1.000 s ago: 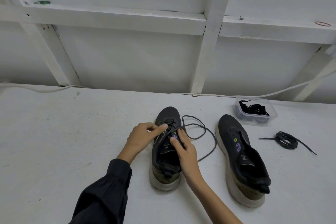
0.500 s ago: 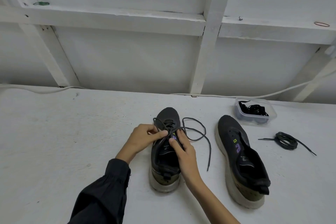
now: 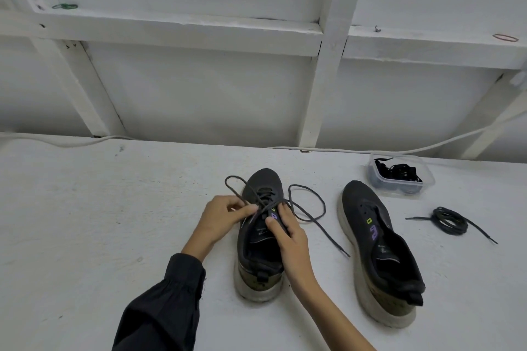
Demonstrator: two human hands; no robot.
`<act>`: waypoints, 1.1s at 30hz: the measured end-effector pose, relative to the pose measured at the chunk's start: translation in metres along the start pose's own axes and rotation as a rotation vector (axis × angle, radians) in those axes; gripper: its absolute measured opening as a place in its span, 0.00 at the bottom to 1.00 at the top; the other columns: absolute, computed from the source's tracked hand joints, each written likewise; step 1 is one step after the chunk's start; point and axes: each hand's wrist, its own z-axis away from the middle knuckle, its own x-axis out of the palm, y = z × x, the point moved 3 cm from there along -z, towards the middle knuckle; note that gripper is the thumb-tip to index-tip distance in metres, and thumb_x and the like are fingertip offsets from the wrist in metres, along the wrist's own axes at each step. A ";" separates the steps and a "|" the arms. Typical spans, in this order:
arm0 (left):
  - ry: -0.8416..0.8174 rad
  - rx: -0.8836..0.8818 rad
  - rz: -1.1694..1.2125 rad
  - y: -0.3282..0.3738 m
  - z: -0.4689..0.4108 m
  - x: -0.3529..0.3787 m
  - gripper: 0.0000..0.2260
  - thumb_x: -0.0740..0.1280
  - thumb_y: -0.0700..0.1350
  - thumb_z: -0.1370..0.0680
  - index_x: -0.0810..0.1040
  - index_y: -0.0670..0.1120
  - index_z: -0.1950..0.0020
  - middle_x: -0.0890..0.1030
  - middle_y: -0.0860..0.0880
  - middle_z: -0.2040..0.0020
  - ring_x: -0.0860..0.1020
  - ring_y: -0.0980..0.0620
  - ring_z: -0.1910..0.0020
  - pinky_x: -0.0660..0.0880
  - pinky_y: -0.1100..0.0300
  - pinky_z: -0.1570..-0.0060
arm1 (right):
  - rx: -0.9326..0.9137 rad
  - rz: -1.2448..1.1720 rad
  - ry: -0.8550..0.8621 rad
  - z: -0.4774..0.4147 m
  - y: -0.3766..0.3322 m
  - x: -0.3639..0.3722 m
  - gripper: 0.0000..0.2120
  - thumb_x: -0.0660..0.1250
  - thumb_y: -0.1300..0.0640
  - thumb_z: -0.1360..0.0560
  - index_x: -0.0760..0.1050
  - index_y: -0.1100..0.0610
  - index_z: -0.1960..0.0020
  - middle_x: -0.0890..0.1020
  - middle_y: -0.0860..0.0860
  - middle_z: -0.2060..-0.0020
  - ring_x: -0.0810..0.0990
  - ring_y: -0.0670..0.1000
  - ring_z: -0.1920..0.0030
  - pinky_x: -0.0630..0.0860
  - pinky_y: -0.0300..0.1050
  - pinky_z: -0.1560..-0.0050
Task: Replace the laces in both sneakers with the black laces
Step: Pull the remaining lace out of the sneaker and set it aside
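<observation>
Two dark sneakers with pale soles stand toes away from me on the white table. The left sneaker (image 3: 261,239) has a grey lace (image 3: 309,216) threaded near its toe. My left hand (image 3: 221,218) pinches one strand of that lace, which loops out to the left. My right hand (image 3: 288,236) holds the sneaker's right side at the eyelets, thumb over the tongue; the other strand loops right and trails onto the table. The right sneaker (image 3: 376,251) has no lace.
A clear plastic tub (image 3: 400,178) with black laces sits at the back right. A coiled dark lace (image 3: 450,224) lies on the table to the right. A white cable (image 3: 370,151) runs along the wall behind.
My left hand has pulled its strand through, so a new loop now stands out to the left of the toe. The loop on the right has shrunk and its end has shifted.
</observation>
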 end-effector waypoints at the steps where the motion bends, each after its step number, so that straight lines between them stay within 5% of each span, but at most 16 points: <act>1: 0.105 0.020 0.005 -0.001 -0.002 -0.003 0.08 0.73 0.50 0.26 0.83 0.48 0.62 0.82 0.53 0.64 0.76 0.57 0.65 0.74 0.60 0.58 | 0.005 -0.002 -0.005 0.000 0.000 0.000 0.32 0.69 0.42 0.28 0.69 0.51 0.26 0.69 0.43 0.27 0.64 0.41 0.26 0.60 0.49 0.24; 5: 0.511 0.031 0.165 0.001 -0.002 -0.017 0.10 0.69 0.51 0.23 0.80 0.46 0.58 0.79 0.52 0.64 0.74 0.54 0.64 0.72 0.55 0.55 | 0.015 -0.002 -0.017 0.000 0.002 -0.003 0.27 0.67 0.52 0.22 0.66 0.53 0.25 0.66 0.43 0.26 0.61 0.41 0.26 0.58 0.38 0.26; 12: -0.036 -0.022 0.044 -0.001 0.002 0.005 0.08 0.74 0.51 0.27 0.83 0.48 0.60 0.83 0.55 0.62 0.77 0.60 0.63 0.72 0.69 0.62 | 0.009 0.001 -0.007 0.000 0.001 -0.003 0.26 0.67 0.55 0.22 0.67 0.54 0.25 0.67 0.45 0.26 0.63 0.42 0.26 0.59 0.39 0.26; 17: 0.525 0.042 0.157 0.003 0.001 -0.013 0.08 0.69 0.51 0.23 0.78 0.50 0.61 0.78 0.53 0.65 0.75 0.56 0.64 0.71 0.59 0.59 | 0.010 0.015 -0.013 -0.001 0.001 -0.003 0.26 0.67 0.54 0.22 0.67 0.53 0.26 0.66 0.42 0.27 0.62 0.38 0.27 0.58 0.32 0.31; 19: 0.588 0.023 0.248 0.006 0.002 -0.019 0.09 0.68 0.52 0.22 0.77 0.49 0.60 0.77 0.52 0.64 0.75 0.56 0.63 0.70 0.59 0.59 | 0.013 0.010 -0.012 -0.001 0.003 -0.004 0.26 0.67 0.55 0.22 0.67 0.52 0.26 0.66 0.41 0.27 0.62 0.38 0.28 0.59 0.30 0.31; 26: -0.061 -0.024 0.116 0.005 0.010 0.005 0.09 0.73 0.48 0.26 0.80 0.45 0.63 0.78 0.59 0.72 0.73 0.63 0.71 0.67 0.73 0.70 | 0.011 -0.008 0.013 0.001 -0.004 0.001 0.30 0.69 0.46 0.25 0.68 0.51 0.26 0.69 0.44 0.27 0.63 0.42 0.26 0.60 0.49 0.24; 28: 0.051 0.009 0.097 0.003 0.007 0.003 0.09 0.72 0.46 0.25 0.79 0.46 0.64 0.78 0.57 0.69 0.74 0.60 0.69 0.69 0.68 0.66 | 0.005 -0.001 0.013 0.001 -0.004 0.001 0.30 0.69 0.45 0.26 0.68 0.51 0.26 0.68 0.43 0.27 0.63 0.42 0.26 0.59 0.49 0.23; 31: 0.526 0.009 0.202 0.002 0.003 -0.014 0.09 0.69 0.50 0.23 0.79 0.45 0.57 0.78 0.52 0.64 0.74 0.55 0.64 0.70 0.60 0.60 | 0.020 0.001 0.003 0.001 -0.003 -0.001 0.27 0.68 0.53 0.22 0.67 0.52 0.25 0.66 0.43 0.26 0.60 0.41 0.25 0.57 0.42 0.24; 33: 0.662 0.015 0.324 0.004 0.003 -0.021 0.09 0.68 0.51 0.22 0.78 0.46 0.57 0.77 0.52 0.64 0.74 0.56 0.63 0.70 0.57 0.57 | 0.019 0.023 0.010 -0.001 0.000 -0.003 0.27 0.68 0.54 0.22 0.66 0.53 0.25 0.65 0.44 0.26 0.60 0.41 0.25 0.56 0.40 0.25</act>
